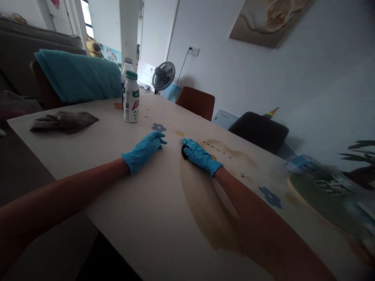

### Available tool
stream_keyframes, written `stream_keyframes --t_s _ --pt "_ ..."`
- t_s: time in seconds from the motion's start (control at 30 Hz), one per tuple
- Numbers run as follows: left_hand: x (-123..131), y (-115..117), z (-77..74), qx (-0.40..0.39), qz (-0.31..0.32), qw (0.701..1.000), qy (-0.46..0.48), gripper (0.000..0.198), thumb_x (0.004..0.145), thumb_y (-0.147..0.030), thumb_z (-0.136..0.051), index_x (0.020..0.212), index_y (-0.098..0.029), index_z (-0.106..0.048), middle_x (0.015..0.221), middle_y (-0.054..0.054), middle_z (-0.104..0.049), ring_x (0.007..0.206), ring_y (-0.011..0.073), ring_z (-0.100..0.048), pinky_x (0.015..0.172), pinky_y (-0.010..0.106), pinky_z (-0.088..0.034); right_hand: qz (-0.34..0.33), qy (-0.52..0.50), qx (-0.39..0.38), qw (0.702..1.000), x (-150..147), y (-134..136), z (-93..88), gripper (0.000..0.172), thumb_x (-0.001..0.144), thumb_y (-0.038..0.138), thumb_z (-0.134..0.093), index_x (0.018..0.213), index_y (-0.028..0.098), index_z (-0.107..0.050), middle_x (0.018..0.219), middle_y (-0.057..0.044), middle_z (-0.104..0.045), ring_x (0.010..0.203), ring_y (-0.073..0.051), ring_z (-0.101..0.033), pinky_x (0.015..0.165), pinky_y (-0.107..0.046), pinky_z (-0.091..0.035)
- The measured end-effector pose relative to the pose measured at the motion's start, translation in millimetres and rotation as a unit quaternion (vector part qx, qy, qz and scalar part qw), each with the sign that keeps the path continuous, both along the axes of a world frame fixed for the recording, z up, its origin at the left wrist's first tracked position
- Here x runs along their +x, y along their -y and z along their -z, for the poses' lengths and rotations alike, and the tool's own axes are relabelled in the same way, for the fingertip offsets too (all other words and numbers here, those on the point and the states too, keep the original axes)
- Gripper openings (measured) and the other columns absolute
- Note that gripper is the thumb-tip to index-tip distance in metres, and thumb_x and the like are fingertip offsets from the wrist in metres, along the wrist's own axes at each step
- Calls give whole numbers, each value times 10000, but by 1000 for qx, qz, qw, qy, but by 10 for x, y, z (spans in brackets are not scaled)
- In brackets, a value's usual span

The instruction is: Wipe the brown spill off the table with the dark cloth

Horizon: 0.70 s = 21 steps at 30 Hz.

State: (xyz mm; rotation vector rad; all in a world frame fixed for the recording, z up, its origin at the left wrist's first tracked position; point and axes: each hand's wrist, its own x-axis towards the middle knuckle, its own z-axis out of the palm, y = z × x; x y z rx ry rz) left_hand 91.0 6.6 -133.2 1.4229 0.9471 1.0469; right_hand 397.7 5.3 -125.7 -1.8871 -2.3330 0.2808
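Observation:
Both my hands wear blue gloves and rest on a cream table (164, 218) printed with flowers. My left hand (144, 150) lies flat on the tabletop, fingers stretched out, holding nothing. My right hand (200, 156) presses down on a small dark thing (184, 151) that peeks out under its fingertips; I cannot make out what it is. A white bottle with a green cap (131, 97) stands upright beyond my left hand. A grey-brown cloth (63, 121) lies crumpled near the table's far left edge.
A teal cushion (79, 76) leans on a chair at the far end. A brown chair (195, 102) and a black chair (259, 130) stand along the right side. A fan (163, 76) is behind. Blurred packets (331, 179) lie at right.

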Motion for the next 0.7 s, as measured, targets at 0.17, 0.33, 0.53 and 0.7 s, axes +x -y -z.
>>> stream_keyframes --t_s 0.17,0.33,0.53,0.7 --pt "-9 16 -18 -2 -1 1000 -18 345 1077 -237 -601 1401 -185 -708 1420 172 -850 1189 276 -783 1242 517 -620 81 -4 2 997 255 -619 9 752 1240 342 -441 1948 98 -511 2028 -162 -442 1918 -365 -372 1590 -574 -260" --pt "-36 10 25 14 12 1000 -2 361 1053 -302 -647 1393 -208 -722 1412 158 -849 1210 290 -792 1245 524 -625 158 -9 13 987 632 -916 52 758 1227 339 -427 1925 61 -528 2011 -222 -455 1898 -409 -408 1572 -631 -296" --pt "-41 35 -17 11 5 1000 -2 367 1003 -344 -703 1350 -236 -752 1366 134 -856 1200 298 -792 1259 534 -613 211 -12 22 977 990 -960 98 764 1239 386 -429 1929 73 -532 2026 -190 -452 1906 -390 -395 1577 -548 -290" --pt "-49 75 -65 3 2 1000 -8 370 1021 -341 -679 1366 -226 -748 1388 139 -857 1221 298 -797 1256 529 -619 253 1 40 967 1275 -782 120 762 1211 398 -459 1902 96 -571 1978 -238 -521 1855 -446 -474 1530 -666 -376"
